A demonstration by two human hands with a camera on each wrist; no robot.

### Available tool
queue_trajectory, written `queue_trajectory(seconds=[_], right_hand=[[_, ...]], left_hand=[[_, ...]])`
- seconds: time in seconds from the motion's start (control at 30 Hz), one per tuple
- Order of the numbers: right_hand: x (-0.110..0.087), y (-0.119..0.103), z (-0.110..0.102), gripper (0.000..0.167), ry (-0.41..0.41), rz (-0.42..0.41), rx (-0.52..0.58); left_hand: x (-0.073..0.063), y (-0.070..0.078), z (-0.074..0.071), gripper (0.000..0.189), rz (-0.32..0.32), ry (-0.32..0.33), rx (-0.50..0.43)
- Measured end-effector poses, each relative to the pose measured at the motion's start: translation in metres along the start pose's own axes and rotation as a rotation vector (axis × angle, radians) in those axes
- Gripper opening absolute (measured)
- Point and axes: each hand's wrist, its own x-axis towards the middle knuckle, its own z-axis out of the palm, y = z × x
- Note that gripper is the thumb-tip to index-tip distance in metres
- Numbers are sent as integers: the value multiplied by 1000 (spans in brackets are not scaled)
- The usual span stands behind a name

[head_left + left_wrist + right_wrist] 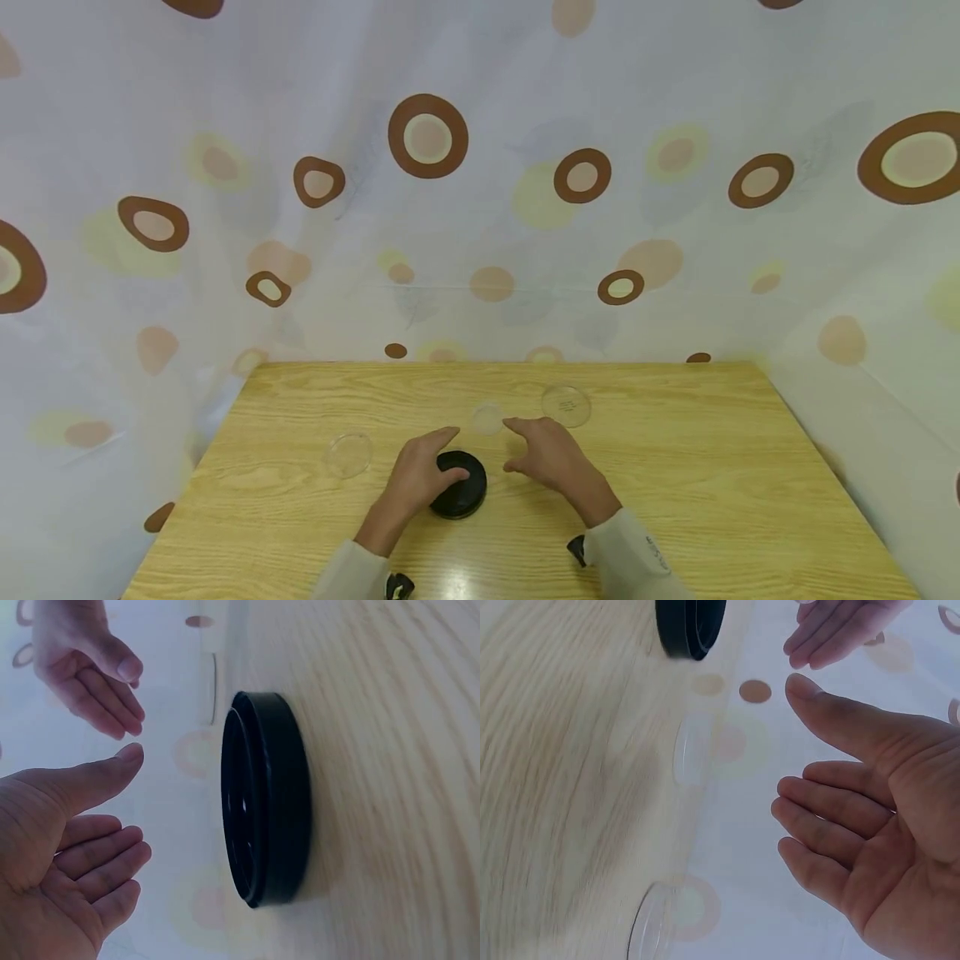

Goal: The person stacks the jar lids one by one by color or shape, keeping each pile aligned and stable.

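A round black shallow container (467, 496) with a stepped rim rests flat on the wooden table. Above its left side hovers my left hand (420, 471), empty, thumb apart from the fingers. In the left wrist view, a gap separates that hand from the black container (286, 802). My right hand (553, 457) is also empty, held over the table to the right with thumb and fingers spread. Beyond the hands lies a small clear round dish (487, 419). A larger clear dish (567, 407) with dark lettering is behind my right hand.
Another clear round dish (348, 456) lies left of my left hand. The wooden table (712, 467) meets a patterned white curtain (495, 225) at the back, with more of it along both sides.
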Motion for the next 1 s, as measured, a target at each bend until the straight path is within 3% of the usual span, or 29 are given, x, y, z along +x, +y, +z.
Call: queue_trajectory(seconds=[0.23, 0.67, 1.0], right_hand=[[-4, 18, -11, 63, -9, 70, 10], [-8, 51, -27, 68, 13, 93, -18], [-9, 75, -37, 69, 20, 121, -31]], left_hand=[[13, 11, 10, 59, 5, -26, -35], [39, 27, 30, 60, -15, -80, -47], [55, 32, 47, 61, 21, -91, -21]])
